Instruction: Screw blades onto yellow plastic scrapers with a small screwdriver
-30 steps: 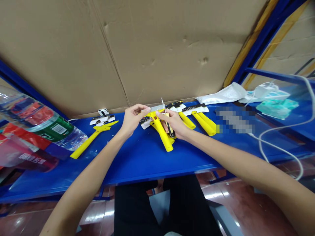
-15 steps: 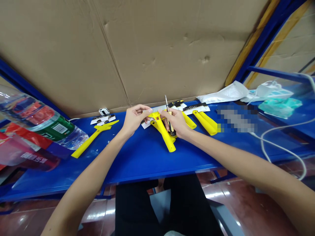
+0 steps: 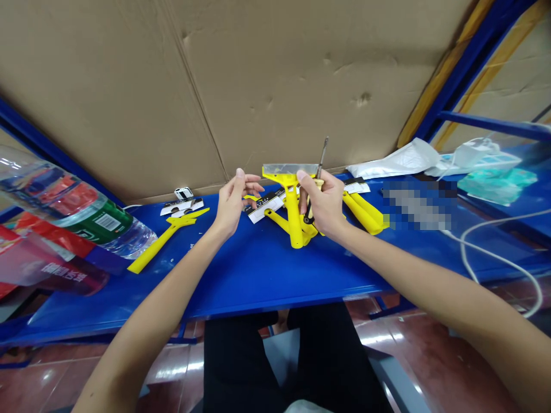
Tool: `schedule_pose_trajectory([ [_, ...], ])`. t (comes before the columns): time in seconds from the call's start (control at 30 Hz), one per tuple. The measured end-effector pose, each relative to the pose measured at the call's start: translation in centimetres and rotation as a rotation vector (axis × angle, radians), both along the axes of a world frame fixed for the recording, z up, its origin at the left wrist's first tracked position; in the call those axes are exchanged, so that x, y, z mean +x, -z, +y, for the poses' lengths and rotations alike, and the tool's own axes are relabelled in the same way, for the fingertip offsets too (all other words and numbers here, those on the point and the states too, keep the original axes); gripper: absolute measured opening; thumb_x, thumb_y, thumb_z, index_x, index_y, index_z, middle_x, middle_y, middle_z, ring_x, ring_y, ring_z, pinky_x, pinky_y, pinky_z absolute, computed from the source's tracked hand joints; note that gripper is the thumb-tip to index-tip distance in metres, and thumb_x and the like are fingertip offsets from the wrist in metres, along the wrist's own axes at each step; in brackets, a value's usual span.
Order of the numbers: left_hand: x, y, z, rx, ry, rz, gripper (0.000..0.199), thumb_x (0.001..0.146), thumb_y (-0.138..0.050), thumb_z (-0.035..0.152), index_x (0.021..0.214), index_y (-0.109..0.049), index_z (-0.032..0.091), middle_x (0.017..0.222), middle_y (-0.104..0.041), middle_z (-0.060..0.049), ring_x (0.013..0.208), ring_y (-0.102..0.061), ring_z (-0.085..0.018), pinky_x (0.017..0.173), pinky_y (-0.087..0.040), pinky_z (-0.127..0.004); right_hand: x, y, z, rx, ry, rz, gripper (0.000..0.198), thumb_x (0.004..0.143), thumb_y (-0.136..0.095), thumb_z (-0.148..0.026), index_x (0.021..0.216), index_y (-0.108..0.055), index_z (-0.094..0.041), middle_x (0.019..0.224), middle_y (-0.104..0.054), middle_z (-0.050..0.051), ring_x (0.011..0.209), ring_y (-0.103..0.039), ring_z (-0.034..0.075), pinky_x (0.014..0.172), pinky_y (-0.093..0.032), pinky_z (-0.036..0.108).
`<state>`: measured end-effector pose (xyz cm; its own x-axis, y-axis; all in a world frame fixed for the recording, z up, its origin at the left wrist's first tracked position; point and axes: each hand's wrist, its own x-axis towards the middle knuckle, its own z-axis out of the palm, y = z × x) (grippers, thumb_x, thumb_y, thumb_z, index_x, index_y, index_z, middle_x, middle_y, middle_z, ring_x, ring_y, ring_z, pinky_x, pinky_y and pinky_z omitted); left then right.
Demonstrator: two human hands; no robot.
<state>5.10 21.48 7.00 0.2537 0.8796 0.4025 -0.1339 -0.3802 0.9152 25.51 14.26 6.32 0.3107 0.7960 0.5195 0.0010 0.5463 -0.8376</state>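
From my end of the feed, I have the yellow scraper (image 3: 294, 215) held in front of the cardboard wall (image 3: 279, 86), its clear-edged head across the top, its handle pointing toward me. The right hand (image 3: 325, 201) pinches the scraper near the head and also grips a screwdriver (image 3: 324, 152), shaft sticking up past the head's right end. The left hand (image 3: 232, 206) is open, fingers loosely spread, a gap between it and the scraper. Whether the handle's end touches the yellow pieces (image 3: 310, 232) beneath, I can't tell. Blue tabletop (image 3: 258, 281) shows from there to the front edge. Sideways, a lone yellow piece (image 3: 155, 246) and a bottle (image 3: 103, 221) bound me left, yellow handles (image 3: 365, 213) and a white cable (image 3: 495, 258) right.
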Motion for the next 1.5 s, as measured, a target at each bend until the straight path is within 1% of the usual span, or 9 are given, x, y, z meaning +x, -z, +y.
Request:
schedule_pose_trajectory([
  [0.13,0.1,0.7,0.3,0.014,-0.036,0.032,0.061,0.100,-0.060,0.078,0.102,-0.077,0.019,0.091,-0.078,-0.011,0.077,-0.071,-0.018,0.057,-0.054,-0.026,0.0,0.1,0.2,-0.004,0.000,0.000,0.045,0.095,-0.078,-0.067,0.081,-0.061,-0.027,0.050,-0.053,-0.005,0.040,-0.050,0.014,0.044,-0.035,0.030],
  [0.3,-1.0,0.8,1.9,0.178,-0.112,0.185,0.039,0.098,-0.074,0.058,0.106,-0.074,0.020,0.089,-0.078,-0.007,0.080,-0.072,-0.017,0.066,-0.056,-0.026,-0.1,0.8,0.7,0.000,-0.027,-0.018,0.048,0.094,-0.078,-0.070,0.080,-0.063,-0.026,0.047,-0.054,-0.007,0.036,-0.048,0.013,0.041,-0.034,0.029],
  [0.5,-8.2,0.4,6.0,0.408,-0.226,0.754,0.027,0.092,-0.077,0.038,0.111,-0.078,0.020,0.103,-0.082,-0.010,0.096,-0.076,-0.025,0.093,-0.059,-0.040,-0.3,1.1,0.8,-0.058,-0.054,-0.019,0.046,0.093,-0.080,-0.063,0.075,-0.061,-0.026,0.045,-0.054,-0.007,0.034,-0.049,0.014,0.041,-0.036,0.029],
  [0.6,-10.5,1.4,7.3,0.446,-0.261,0.889,0.031,0.091,-0.074,0.037,0.116,-0.079,0.019,0.115,-0.083,-0.012,0.103,-0.076,-0.029,0.099,-0.059,-0.046,-0.3,1.1,0.9,-0.100,-0.071,-0.001,0.041,0.095,-0.079,-0.057,0.074,-0.062,-0.025,0.045,-0.054,-0.006,0.035,-0.049,0.014,0.042,-0.038,0.029],
  [0.87,-5.6,5.7,8.3,0.577,-0.010,1.100,0.046,0.104,-0.050,0.024,0.143,-0.074,0.019,0.153,-0.070,-0.014,0.146,-0.061,-0.030,0.124,-0.046,-0.054,-0.5,1.8,1.3,-0.172,-0.101,-0.016,0.038,0.093,-0.080,-0.051,0.072,-0.064,-0.024,0.045,-0.055,-0.005,0.035,-0.047,0.012,0.042,-0.036,0.027],
  [1.07,-7.0,4.4,7.6,0.649,-0.080,1.250,0.039,0.109,-0.052,0.037,0.133,-0.080,0.022,0.139,-0.079,-0.012,0.128,-0.072,-0.031,0.113,-0.052,-0.048,-0.4,1.8,1.5,-0.261,-0.133,0.042,0.036,0.089,-0.080,-0.050,0.073,-0.063,-0.023,0.048,-0.057,-0.005,0.036,-0.047,0.011,0.040,-0.036,0.026],
  [1.23,-7.2,3.2,6.0,0.756,-0.199,1.499,0.037,0.107,-0.053,0.030,0.126,-0.082,0.018,0.110,-0.084,-0.019,0.107,-0.078,-0.033,0.104,-0.049,-0.048,-0.5,1.8,1.5,-0.284,-0.139,0.053,0.034,0.089,-0.080,-0.048,0.073,-0.063,-0.024,0.048,-0.057,-0.005,0.036,-0.046,0.012,0.038,-0.036,0.026],
  [1.37,-6.7,2.9,5.6,0.726,-0.343,1.405,0.035,0.105,-0.052,0.022,0.119,-0.084,0.018,0.101,-0.084,-0.018,0.099,-0.079,-0.033,0.099,-0.051,-0.047,-0.4,1.9,1.6,-0.263,-0.139,0.050,0.034,0.088,-0.081,-0.048,0.072,-0.063,-0.023,0.050,-0.059,-0.004,0.036,-0.047,0.011,0.039,-0.037,0.027],
  [1.5,-6.9,2.6,5.8,0.600,-0.504,0.846,0.022,0.100,-0.063,0.023,0.111,-0.082,0.023,0.105,-0.085,-0.012,0.099,-0.080,-0.029,0.097,-0.056,-0.042,-0.4,1.9,1.7,-0.269,-0.139,0.045,0.035,0.088,-0.080,-0.049,0.071,-0.062,-0.024,0.050,-0.058,-0.004,0.038,-0.047,0.011,0.040,-0.036,0.026],
])
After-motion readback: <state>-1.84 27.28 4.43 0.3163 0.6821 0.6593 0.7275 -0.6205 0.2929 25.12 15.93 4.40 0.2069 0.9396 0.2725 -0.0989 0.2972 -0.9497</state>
